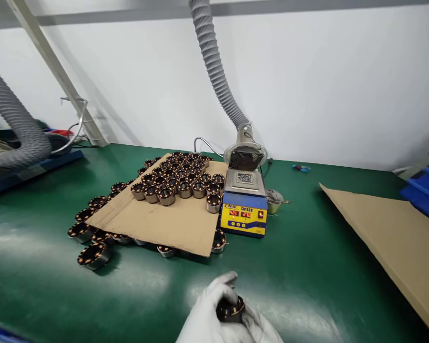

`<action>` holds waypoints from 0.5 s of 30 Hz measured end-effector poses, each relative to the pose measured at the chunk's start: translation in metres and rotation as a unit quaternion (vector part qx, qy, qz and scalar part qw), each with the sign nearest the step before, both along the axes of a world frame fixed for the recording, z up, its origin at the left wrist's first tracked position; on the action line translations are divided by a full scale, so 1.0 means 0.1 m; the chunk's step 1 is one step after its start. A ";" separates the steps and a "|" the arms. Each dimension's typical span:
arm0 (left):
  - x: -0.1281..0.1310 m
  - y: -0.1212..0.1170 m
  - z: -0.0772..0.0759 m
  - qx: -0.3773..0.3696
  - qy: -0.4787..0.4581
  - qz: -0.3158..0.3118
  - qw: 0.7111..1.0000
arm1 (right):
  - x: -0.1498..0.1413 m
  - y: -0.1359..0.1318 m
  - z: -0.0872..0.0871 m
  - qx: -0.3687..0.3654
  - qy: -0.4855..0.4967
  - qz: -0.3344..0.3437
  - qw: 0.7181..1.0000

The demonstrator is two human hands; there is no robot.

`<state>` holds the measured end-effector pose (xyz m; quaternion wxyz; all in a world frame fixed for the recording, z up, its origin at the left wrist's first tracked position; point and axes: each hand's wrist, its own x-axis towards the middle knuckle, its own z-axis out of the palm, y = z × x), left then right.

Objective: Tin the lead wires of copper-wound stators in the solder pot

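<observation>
My left hand (209,309), in a white glove, is curled around a small motor stator (230,310) with copper windings, low at the bottom middle of the view. My right hand (260,329), also gloved, touches the stator's right side at the frame's edge; its fingers are blurred. Farther back, several identical stators (178,178) stand packed on a brown cardboard sheet (164,224). More stators lie under and beside that sheet, one loose at the left (93,255).
A yellow and blue solder pot with red digit displays (243,214) stands right of the sheet, under a grey fume hose (214,62). A small metal cup (273,200) sits beside it. Another cardboard sheet (396,238) and blue bins (427,190) are at the right. The mat (307,276) is green.
</observation>
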<state>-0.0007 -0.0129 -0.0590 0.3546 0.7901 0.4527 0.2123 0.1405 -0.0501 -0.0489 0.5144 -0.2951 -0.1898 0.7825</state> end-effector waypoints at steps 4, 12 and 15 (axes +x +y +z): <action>0.00 -0.08 0.02 0.005 -0.007 -0.014 1.000 | 0.00 -0.08 0.00 -0.069 0.046 -0.028 0.996; 0.02 0.13 0.49 -0.074 -0.172 0.013 0.982 | -0.07 -0.08 0.00 -0.063 0.139 0.008 0.988; 0.05 0.24 0.47 -0.181 -0.264 0.125 0.939 | -0.08 -0.06 -0.04 -0.064 0.178 0.051 0.981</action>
